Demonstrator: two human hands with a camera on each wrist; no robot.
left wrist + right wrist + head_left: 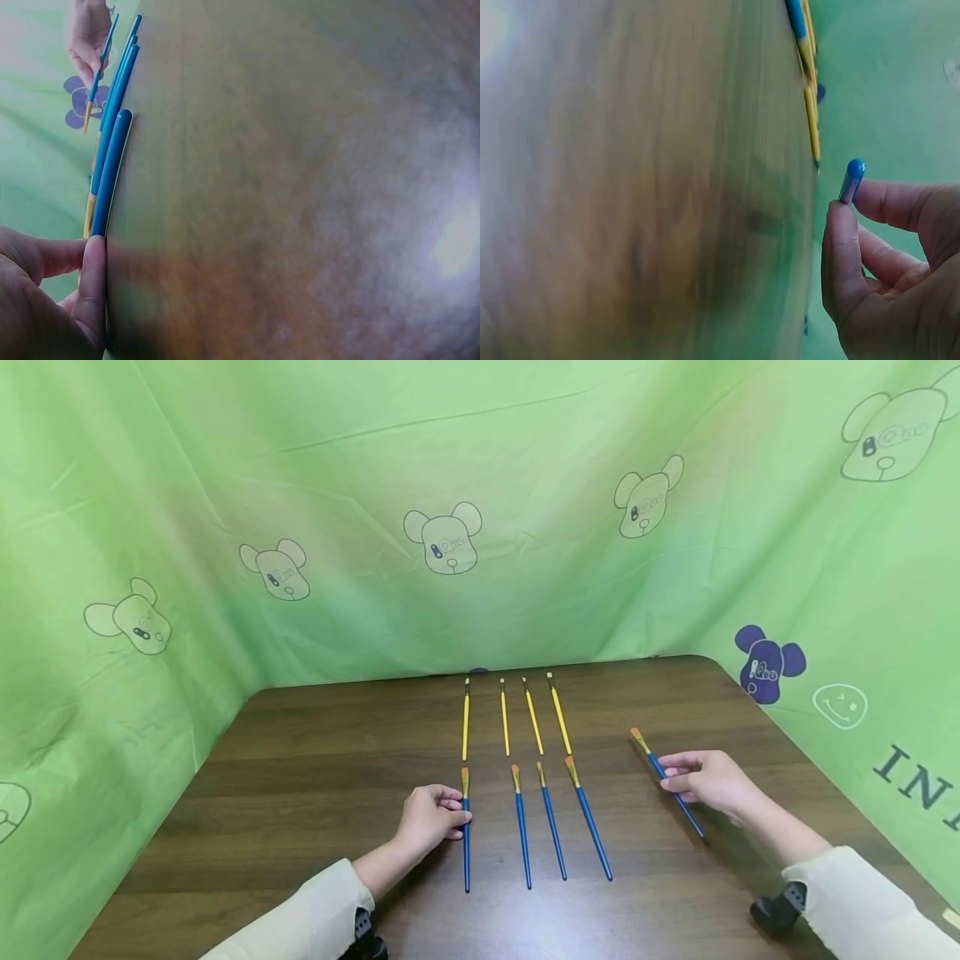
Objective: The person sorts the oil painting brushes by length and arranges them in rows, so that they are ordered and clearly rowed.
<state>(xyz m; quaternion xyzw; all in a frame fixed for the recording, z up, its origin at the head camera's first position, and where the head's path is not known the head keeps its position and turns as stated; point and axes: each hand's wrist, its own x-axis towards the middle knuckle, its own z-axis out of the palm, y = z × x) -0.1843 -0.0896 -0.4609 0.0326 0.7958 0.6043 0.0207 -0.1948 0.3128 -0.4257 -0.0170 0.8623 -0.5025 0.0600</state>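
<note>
My left hand [429, 820] pinches the leftmost blue paintbrush [467, 852] between thumb and fingers; its orange-tipped bristles point away from me. In the left wrist view the same blue handle [114, 176] lies along the tabletop. Over the table's right side, my right hand [708, 781] pinches another blue paintbrush [678, 800], tilted with its bristles to the upper left. Its rounded handle end [855, 169] faces the right wrist camera. Between the hands lie three blue paintbrushes: one [522, 835], a thinner one [553, 827] and one slanting [592, 827].
Behind the blue row lie several yellow paintbrushes, among them the leftmost [466, 722] and the rightmost [559, 717], bristles toward the back edge. The brown wooden table [315, 760] is enclosed by a green printed cloth [360, 610] at the back and sides.
</note>
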